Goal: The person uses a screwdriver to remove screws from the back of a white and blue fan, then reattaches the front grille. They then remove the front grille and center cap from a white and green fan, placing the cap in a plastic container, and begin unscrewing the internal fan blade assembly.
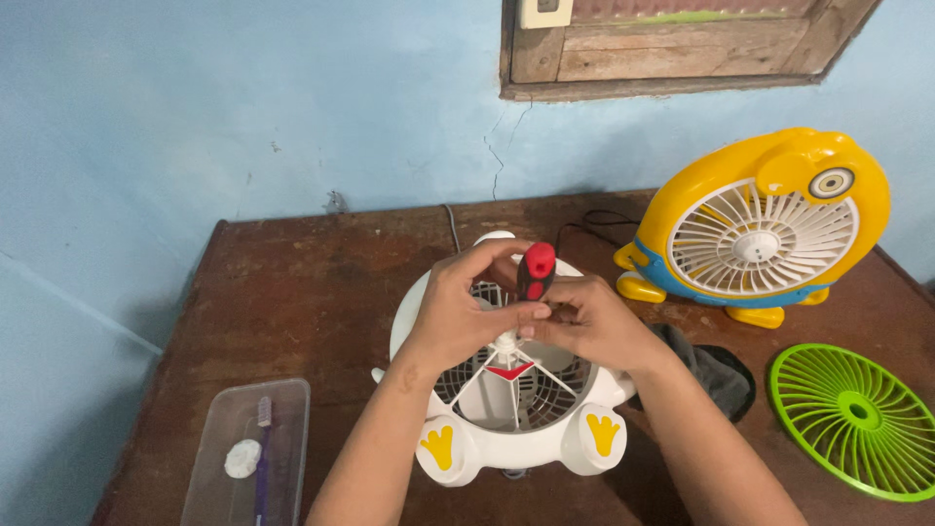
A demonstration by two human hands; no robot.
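A white toy-shaped desk fan with yellow feet lies on its back on the brown wooden table. Its white front grille faces up. My left hand and my right hand meet over the grille's centre. A screwdriver with a red and black handle stands upright between them, its tip hidden by my fingers. My left fingers pinch the handle; my right fingers curl around the lower shaft area.
A yellow and blue toy-shaped fan stands at the back right. A loose green fan grille lies at the right edge. A dark cloth lies beside my right wrist. A clear plastic box with a toothbrush sits front left.
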